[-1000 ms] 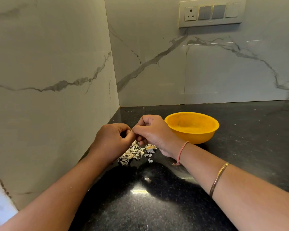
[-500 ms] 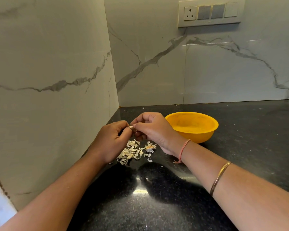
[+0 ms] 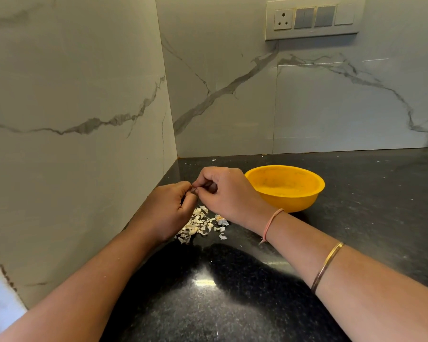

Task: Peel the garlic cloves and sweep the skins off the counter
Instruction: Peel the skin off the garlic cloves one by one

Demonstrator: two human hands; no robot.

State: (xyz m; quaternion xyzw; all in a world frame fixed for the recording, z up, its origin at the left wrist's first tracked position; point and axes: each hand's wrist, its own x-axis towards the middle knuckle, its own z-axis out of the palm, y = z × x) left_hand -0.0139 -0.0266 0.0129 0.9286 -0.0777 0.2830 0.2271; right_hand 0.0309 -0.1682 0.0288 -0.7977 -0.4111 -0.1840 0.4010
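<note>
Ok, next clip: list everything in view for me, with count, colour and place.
bowl: one, yellow, on the counter right of the hands.
garlic skins: one loose pile, pale, on the counter below the hands.
garlic clove: one, mostly hidden, pinched between both hands.
counter: one, black speckled, under everything.
wall tiles: white with grey veins, left and behind.
switch panel: one, white and grey, back wall, upper right.
thread band: one, pink, right wrist.
bangle: one, gold, right forearm.
left-hand grip: fingers curled, pinching the clove.
right-hand grip: fingers curled, pinching the clove.

Glossy speckled stone counter (image 3: 232,304); papery skins (image 3: 200,224).
</note>
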